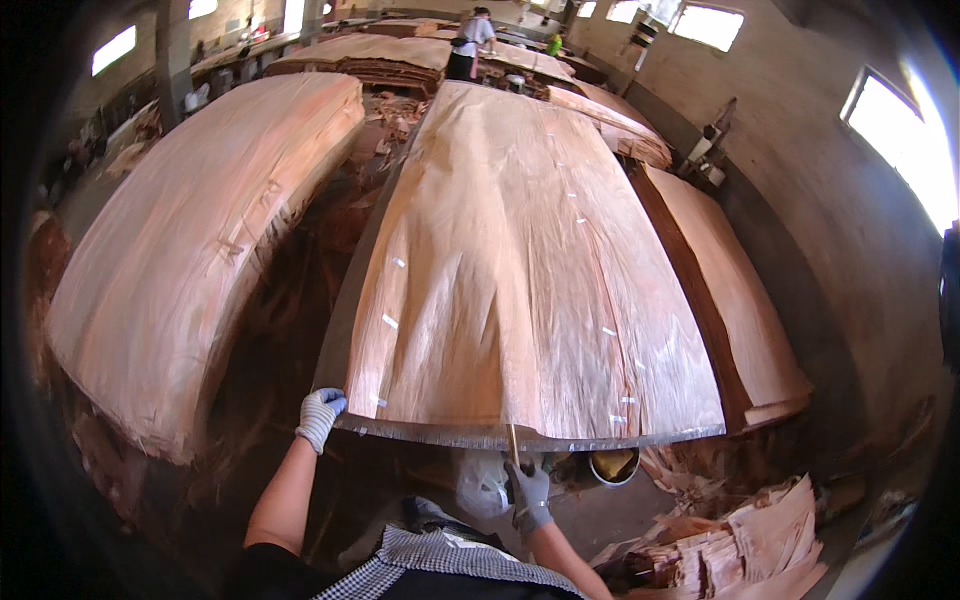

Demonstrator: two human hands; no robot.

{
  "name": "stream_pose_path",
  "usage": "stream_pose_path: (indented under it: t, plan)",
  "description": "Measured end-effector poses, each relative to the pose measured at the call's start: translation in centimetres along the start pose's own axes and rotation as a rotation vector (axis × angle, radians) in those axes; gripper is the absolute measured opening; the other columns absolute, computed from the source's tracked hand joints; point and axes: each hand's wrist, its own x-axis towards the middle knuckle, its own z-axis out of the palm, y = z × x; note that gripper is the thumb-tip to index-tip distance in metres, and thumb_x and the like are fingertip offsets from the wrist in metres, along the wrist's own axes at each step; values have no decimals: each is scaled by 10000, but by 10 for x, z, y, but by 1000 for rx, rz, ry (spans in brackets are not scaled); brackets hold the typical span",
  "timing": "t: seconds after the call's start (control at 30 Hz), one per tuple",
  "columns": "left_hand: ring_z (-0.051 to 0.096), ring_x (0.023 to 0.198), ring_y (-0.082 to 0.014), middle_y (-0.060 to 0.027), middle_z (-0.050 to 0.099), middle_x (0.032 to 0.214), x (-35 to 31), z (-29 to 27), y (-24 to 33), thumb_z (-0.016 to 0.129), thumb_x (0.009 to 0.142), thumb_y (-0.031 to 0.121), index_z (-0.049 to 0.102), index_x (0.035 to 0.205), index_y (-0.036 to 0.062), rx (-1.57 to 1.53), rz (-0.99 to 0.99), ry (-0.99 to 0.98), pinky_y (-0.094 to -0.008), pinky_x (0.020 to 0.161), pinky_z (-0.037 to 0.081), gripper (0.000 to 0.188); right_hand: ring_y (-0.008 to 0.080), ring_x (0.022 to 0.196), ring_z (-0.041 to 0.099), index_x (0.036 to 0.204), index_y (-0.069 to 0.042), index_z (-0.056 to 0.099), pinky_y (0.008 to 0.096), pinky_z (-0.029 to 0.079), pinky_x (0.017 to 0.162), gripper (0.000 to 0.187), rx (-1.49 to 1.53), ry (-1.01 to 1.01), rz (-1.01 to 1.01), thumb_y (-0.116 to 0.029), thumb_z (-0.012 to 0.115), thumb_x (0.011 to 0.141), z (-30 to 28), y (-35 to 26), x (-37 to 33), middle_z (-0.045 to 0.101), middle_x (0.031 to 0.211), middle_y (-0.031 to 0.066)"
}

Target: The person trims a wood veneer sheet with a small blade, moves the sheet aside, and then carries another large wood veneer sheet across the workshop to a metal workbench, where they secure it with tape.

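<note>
A large wood veneer sheet [560, 300], wavy and pale reddish-brown, covers the long table in front of me. Small white tape pieces [390, 321] dot its surface along seams. My left hand [319, 418], in a striped glove with blue fingertips, is curled at the near left corner, gripping the table's dark edge [450, 434]. Below the middle of the near edge, my right hand [530, 492] in a grey glove is closed around a narrow light-brown strip [514, 445] that points up toward the veneer. The strip's lower end is hidden in the fingers.
Tall veneer stacks stand at left [190, 230] and right [730, 270]. Scrap veneer [730, 545] is heaped at lower right. Beneath the near edge are a white plastic bag [483, 485] and a round bucket [614, 467]. A person [472, 45] stands beyond the table's far end.
</note>
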Motion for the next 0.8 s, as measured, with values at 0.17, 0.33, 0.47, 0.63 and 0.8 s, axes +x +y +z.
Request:
stream_pose_path:
  t: [0.17,0.33,0.47,0.63,0.8]
  plan:
    - [598,744,-133,-44,657,847,6,26,-2,649,734,-42,645,907,0,126,23,-16,-264,697,494,178,113,351,411,755,-19,624,253,294,339,232,114,-111,122,-239,676,807,-13,-54,22,500,504,23]
    - [572,716,-118,-20,636,856,1,89,1,603,769,-52,636,956,28,-106,-200,-193,-246,636,474,206,112,347,396,784,-15,642,248,279,338,246,230,-90,176,-256,687,809,-81,-78,43,492,500,25]
    - [548,696,-98,17,618,825,-6,176,18,604,774,-20,633,948,76,-149,-202,-301,-229,599,448,201,111,415,429,844,-21,638,246,318,379,236,314,-53,167,-249,690,807,-156,-87,68,503,556,9]
    - [544,670,-104,-26,618,815,-13,294,32,600,775,-45,637,926,24,23,-51,-241,-228,591,454,170,117,458,473,936,1,637,234,347,410,300,472,-216,221,-278,660,828,-283,-94,126,530,587,23]
    - [585,797,-146,-51,641,892,-52,437,79,620,773,-36,629,963,3,-9,54,-288,-274,747,479,194,106,451,450,841,-79,640,238,329,398,174,500,-56,282,-246,671,803,-420,-115,181,501,576,-8]
